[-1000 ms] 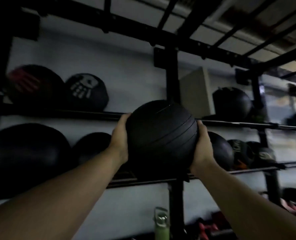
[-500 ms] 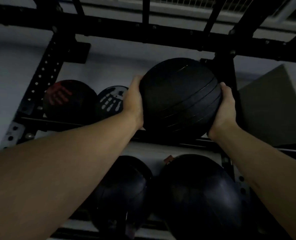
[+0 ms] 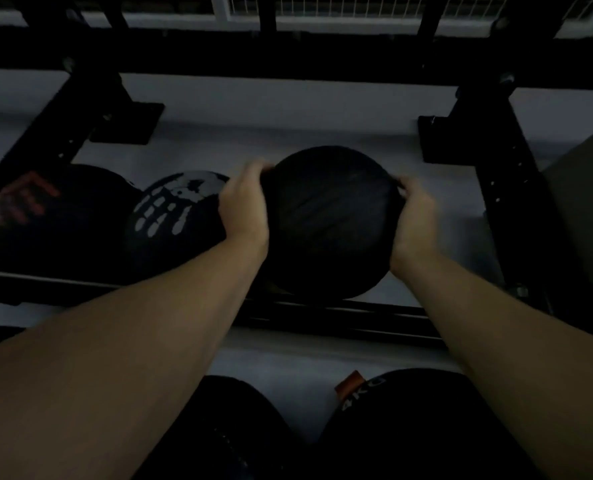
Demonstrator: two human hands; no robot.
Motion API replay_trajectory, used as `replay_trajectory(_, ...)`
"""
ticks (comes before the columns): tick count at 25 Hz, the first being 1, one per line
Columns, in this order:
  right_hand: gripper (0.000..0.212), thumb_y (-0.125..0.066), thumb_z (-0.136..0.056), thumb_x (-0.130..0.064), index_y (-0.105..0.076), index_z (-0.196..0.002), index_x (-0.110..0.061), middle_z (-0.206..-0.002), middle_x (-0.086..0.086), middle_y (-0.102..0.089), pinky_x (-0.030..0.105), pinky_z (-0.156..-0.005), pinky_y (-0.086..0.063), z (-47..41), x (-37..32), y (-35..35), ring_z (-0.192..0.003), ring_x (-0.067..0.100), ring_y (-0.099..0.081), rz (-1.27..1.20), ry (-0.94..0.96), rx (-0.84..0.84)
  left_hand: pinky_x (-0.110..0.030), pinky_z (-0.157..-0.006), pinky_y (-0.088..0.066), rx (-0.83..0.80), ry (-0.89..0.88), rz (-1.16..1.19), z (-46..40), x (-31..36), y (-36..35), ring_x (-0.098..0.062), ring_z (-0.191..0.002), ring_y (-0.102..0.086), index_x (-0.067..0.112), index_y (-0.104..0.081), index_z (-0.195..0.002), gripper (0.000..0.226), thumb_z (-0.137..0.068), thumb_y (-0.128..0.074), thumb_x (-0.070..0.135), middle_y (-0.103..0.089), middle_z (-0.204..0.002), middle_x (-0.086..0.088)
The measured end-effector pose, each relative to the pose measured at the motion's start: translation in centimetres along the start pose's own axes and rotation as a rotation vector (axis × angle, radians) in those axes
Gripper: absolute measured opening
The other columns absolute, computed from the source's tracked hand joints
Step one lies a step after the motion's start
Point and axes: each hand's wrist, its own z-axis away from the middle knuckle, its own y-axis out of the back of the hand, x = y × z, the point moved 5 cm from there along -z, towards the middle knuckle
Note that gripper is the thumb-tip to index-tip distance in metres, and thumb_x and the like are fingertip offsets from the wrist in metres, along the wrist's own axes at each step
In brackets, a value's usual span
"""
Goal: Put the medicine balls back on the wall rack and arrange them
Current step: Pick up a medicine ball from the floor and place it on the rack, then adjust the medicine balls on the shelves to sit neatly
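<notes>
A plain black medicine ball (image 3: 329, 223) sits low over the upper rails (image 3: 340, 315) of the black wall rack, between the two uprights. My left hand (image 3: 245, 206) grips its left side and my right hand (image 3: 414, 220) its right side. Whether the ball rests on the rails or hangs just above them is unclear. To its left on the same shelf lie a ball with a white handprint (image 3: 174, 216), touching my left hand, and a ball with a red handprint (image 3: 42, 209).
A rack upright (image 3: 517, 188) stands right of the ball, with a grey box (image 3: 586, 209) beyond it. Below, the lower shelf holds two dark balls (image 3: 225, 438), one marked 4KG (image 3: 409, 427). A crossbeam (image 3: 288, 60) runs overhead.
Both hands have raised the black ball from chest height up to the upper shelf and moved it in toward the wall, lowering it onto the rails beside the white-handprint ball.
</notes>
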Motion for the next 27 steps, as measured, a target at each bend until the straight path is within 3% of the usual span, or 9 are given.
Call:
replay_trajectory(2, 0.029, -0.062, -0.090, -0.028, -0.082, -0.103, -0.012, -0.118, 0.016, -0.079, 0.051, -0.107, -0.058, -1.6, 0.1, -0.2, -0.119, 0.036, -0.072, 0.107, 0.139, -0.005, -0.032, -0.089, -0.059, -0.065, -0.178, -0.093, -1.2, 0.2, -1.1, -0.018, -0.098, -0.074, 0.020, -0.082, -0.084, 0.017, -0.088, -0.069, 0.030, -0.079, -0.094, 0.000)
replay_trajectory(5, 0.027, -0.058, -0.095, -0.030, -0.081, -0.108, -0.021, -0.119, 0.009, -0.078, 0.038, -0.102, -0.059, -2.1, 1.4, 1.2, -0.113, 0.022, -0.072, 0.268, 0.325, 0.015, -0.017, -0.086, -0.055, -0.196, -0.373, -0.232, -2.0, -0.8, -2.9, -0.007, -0.094, -0.074, 0.021, -0.083, -0.089, 0.017, -0.085, -0.070, 0.031, -0.081, -0.091, 0.007)
replay_trajectory(8, 0.029, -0.052, -0.102, -0.034, -0.076, -0.111, -0.019, -0.117, 0.005, -0.074, 0.023, -0.086, -0.053, -3.2, 3.0, 2.4, -0.097, 0.010, -0.065, 0.503, 0.400, 0.024, -0.025, -0.098, -0.055, -0.375, -0.515, -0.487, -2.1, -2.5, -5.4, -0.009, -0.101, -0.074, 0.025, -0.082, -0.095, 0.015, -0.088, -0.071, 0.031, -0.080, -0.099, 0.008)
replay_trajectory(10, 0.040, -0.042, -0.108, -0.036, -0.071, -0.121, -0.011, -0.127, 0.011, -0.071, 0.021, -0.084, -0.047, -4.3, 4.7, 2.9, -0.096, 0.014, -0.062, 0.713, 0.246, -0.024, -0.032, -0.108, -0.051, -0.459, -0.474, -0.662, -1.8, -5.2, -5.7, -0.009, -0.115, -0.069, 0.028, -0.080, -0.110, 0.021, -0.095, -0.070, 0.037, -0.078, -0.118, 0.009)
replay_trajectory(13, 0.064, -0.028, -0.108, -0.059, -0.050, -0.152, -0.018, -0.157, 0.009, -0.053, 0.029, -0.102, -0.035, -4.6, 7.0, 3.2, -0.137, 0.028, -0.053, 0.828, 0.012, -0.109, -0.034, -0.110, -0.048, -0.460, -0.432, -0.786, -1.6, -7.8, -4.9, -0.005, -0.122, -0.063, 0.039, -0.076, -0.119, 0.031, -0.097, -0.060, 0.054, -0.071, -0.129, 0.019)
replay_trajectory(16, 0.066, -0.031, -0.099, -0.075, -0.053, -0.142, -0.030, -0.145, 0.002, -0.058, 0.034, -0.099, -0.040, -3.9, 6.9, 2.6, -0.126, 0.021, -0.057, 0.792, 0.023, -0.181, -0.039, -0.112, -0.047, -0.455, -0.446, -0.776, -1.5, -7.4, -4.9, -0.008, -0.126, -0.061, 0.042, -0.074, -0.120, 0.037, -0.094, -0.055, 0.060, -0.070, -0.131, 0.020)
replay_trajectory(20, 0.054, -0.031, -0.109, -0.058, -0.060, -0.142, -0.027, -0.136, -0.002, -0.063, 0.030, -0.107, -0.045, -3.0, 5.8, 2.2, -0.126, 0.017, -0.058, 0.812, 0.188, -0.223, -0.044, -0.113, -0.046, -0.474, -0.444, -0.812, -1.1, -7.2, -4.8, -0.011, -0.131, -0.058, 0.040, -0.071, -0.129, 0.039, -0.099, -0.052, 0.059, -0.067, -0.137, 0.017)
replay_trajectory(24, 0.047, -0.028, -0.116, -0.034, -0.064, -0.140, -0.015, -0.119, -0.005, -0.061, -0.003, -0.081, -0.038, -1.8, 4.9, 1.7, -0.110, 0.009, -0.056, 0.917, 0.363, -0.229, -0.051, -0.121, -0.034, -0.517, -0.413, -0.924, -0.4, -6.9, -4.7, -0.023, -0.145, -0.045, 0.038, -0.059, -0.145, 0.046, -0.106, -0.042, 0.056, -0.056, -0.153, 0.006)
replay_trajectory(27, 0.050, -0.023, -0.116, -0.036, -0.053, -0.151, -0.018, -0.139, 0.004, -0.060, 0.012, -0.100, -0.036, -1.5, 5.0, 1.7, -0.127, 0.016, -0.055, 0.976, 0.318, -0.240, -0.053, -0.126, -0.024, -0.567, -0.373, -1.034, 0.3, -6.7, -4.3, -0.029, -0.154, -0.030, 0.038, -0.044, -0.156, 0.051, -0.109, -0.032, 0.055, -0.040, -0.165, 0.003)
